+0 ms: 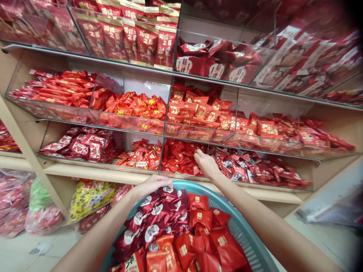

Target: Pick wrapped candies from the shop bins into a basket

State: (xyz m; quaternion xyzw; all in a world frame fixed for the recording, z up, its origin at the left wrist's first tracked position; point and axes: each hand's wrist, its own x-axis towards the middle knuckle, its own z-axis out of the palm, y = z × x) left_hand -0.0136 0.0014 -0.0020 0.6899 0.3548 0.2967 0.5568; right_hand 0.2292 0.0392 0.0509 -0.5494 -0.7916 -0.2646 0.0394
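My left hand [154,185] is closed over the far rim of a teal plastic basket [249,234], its fingers along the edge. Inside the basket lie dark maroon wrapped sweets [153,230] with white round labels, and bright red wrapped sweets [200,217] with gold characters. A few orange-red packets [157,260] are at the near side. Beyond the basket, my right hand [205,162] reaches into a bottom-row clear bin of small red wrapped sweets [178,153]. Its fingers are curled together at the sweets; whatever is between them is hidden.
Clear-fronted bins of red packets fill the wooden shelves [99,173], including upright gold-edged packets [146,41] above. Right of my right hand is a bin of red-and-black sweets [255,168]. A yellow bag [90,198] and other plastic bags stand below left.
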